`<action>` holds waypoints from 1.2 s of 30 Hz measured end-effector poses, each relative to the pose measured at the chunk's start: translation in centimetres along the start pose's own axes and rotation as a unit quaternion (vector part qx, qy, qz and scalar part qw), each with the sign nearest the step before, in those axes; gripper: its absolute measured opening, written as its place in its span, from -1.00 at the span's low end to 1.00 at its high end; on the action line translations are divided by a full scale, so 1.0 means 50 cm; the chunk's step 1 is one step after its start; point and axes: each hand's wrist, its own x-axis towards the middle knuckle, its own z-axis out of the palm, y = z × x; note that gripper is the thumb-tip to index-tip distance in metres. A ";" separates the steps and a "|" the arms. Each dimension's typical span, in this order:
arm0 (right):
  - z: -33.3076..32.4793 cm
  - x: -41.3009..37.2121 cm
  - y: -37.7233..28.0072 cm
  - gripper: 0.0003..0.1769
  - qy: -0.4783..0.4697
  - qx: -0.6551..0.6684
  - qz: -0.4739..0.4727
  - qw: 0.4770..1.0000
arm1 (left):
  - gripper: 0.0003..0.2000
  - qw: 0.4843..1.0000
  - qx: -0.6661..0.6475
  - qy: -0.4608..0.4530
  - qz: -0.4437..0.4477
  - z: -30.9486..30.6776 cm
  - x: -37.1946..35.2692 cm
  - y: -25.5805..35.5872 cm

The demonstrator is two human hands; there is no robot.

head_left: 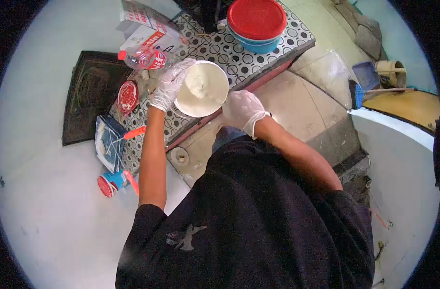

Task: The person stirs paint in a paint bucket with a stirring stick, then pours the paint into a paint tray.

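A white bucket (223, 83) with white powder (197, 83) inside is tilted toward me at the edge of the patterned tile ledge. My left hand (170, 85), in a thin white glove, is closed on the bucket's left rim. On the other side, my gloved right hand (244, 110) is closed close against the right rim. Its fingers are curled away from view, so what they hold, if anything, is hidden. Just behind my left hand lies a clear plastic bottle (144, 59) with a red cap and label. A red-and-white smeared lid (128, 95) lies left of my left wrist.
A blue tub with a red lid (256, 19) stands on the tile ledge (239, 62), near a printed carton (150, 33). At left are a dark mat (92, 96), a tray (111, 143) with an orange-handled tool and a small blue can (113, 183). A blue broom (357, 94) lies at right.
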 end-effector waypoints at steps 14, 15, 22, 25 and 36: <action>-0.008 -0.010 -0.024 -0.73 0.013 0.002 0.031 0.999 | -0.70 0.996 -0.077 0.013 -0.048 -0.017 0.001 -0.024; -0.006 -0.005 -0.022 -0.73 0.015 0.002 0.031 0.999 | -0.70 0.998 -0.056 0.009 -0.035 -0.016 0.002 -0.020; -0.011 -0.009 -0.028 -0.70 0.009 -0.010 0.015 1.000 | -0.71 0.997 -0.063 0.013 -0.039 -0.013 0.005 -0.015; -0.001 -0.002 -0.035 -0.75 -0.033 0.029 -0.016 0.999 | -0.71 0.996 -0.072 0.007 -0.047 -0.012 0.010 -0.031; -0.002 -0.009 -0.049 -0.79 0.070 -0.021 -0.031 0.997 | -0.69 0.979 -0.152 0.046 -0.132 -0.028 -0.001 -0.024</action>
